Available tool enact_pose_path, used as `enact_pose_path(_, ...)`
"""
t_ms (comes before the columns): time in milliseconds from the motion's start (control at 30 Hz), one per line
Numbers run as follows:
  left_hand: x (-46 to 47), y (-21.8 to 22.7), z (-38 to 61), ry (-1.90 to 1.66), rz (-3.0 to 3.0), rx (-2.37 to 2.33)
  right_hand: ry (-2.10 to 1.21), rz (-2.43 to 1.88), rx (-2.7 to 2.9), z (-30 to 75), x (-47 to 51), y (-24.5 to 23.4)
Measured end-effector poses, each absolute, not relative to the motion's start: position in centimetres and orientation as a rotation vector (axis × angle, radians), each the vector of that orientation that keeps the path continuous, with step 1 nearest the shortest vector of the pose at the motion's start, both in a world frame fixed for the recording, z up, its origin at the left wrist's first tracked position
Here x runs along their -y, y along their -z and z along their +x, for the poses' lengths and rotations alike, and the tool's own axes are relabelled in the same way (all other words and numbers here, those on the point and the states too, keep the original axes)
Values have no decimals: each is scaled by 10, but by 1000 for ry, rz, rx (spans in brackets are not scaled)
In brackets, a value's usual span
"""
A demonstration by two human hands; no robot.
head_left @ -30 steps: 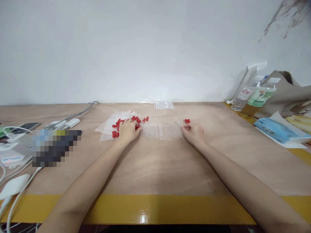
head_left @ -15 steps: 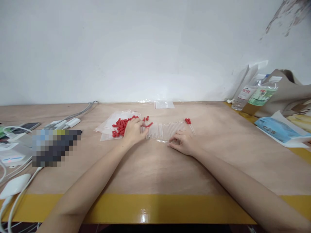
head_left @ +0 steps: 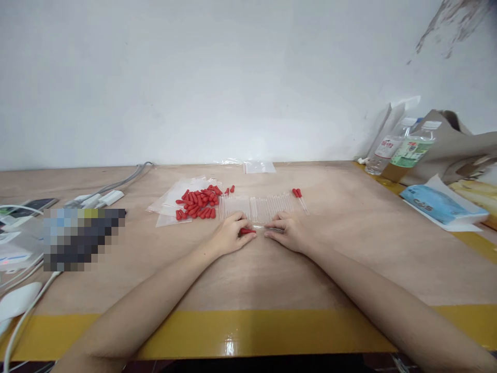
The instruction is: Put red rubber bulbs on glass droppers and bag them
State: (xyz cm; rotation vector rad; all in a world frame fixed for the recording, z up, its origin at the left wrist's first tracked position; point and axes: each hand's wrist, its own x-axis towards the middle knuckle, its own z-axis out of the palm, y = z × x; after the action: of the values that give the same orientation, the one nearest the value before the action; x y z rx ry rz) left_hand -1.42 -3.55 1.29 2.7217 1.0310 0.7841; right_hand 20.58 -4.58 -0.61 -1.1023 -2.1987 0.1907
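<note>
My left hand [head_left: 235,232] is closed on a red rubber bulb [head_left: 247,231], pinched between thumb and fingers with its narrow end pointing right. Facing it, my right hand [head_left: 288,231] pinches a clear glass dropper tube [head_left: 259,227], whose end points left toward the bulb; a small gap shows between bulb and fingertips. Just beyond both hands lies a row of clear glass tubes [head_left: 267,205], side by side. Left of the row is a pile of red rubber bulbs [head_left: 200,199] on clear plastic bags [head_left: 165,199]. Two droppers with red bulbs [head_left: 297,193] lie to the right.
On the left are a pixelated dark object [head_left: 83,238], white cables [head_left: 31,305] and a charger [head_left: 15,251]. Bottles [head_left: 411,150] and a blue tissue pack [head_left: 438,203] stand or lie at right. A small plastic bag [head_left: 259,167] lies by the wall.
My left hand has come from beside the pile toward me and to the right, carrying the red bulb close to my right hand. The right hand has stayed nearly in place with the tube.
</note>
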Motion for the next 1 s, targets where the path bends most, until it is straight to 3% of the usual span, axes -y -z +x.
enact_pose_path(400, 19, -2, -13, -1023, 2689, -1158, -100, -1159, 2009, 197, 50, 2)
enact_pose_path(1000, 18, 0, -8, -1154, 2769, -966, -17, -1078, 2101, 195, 49, 8)
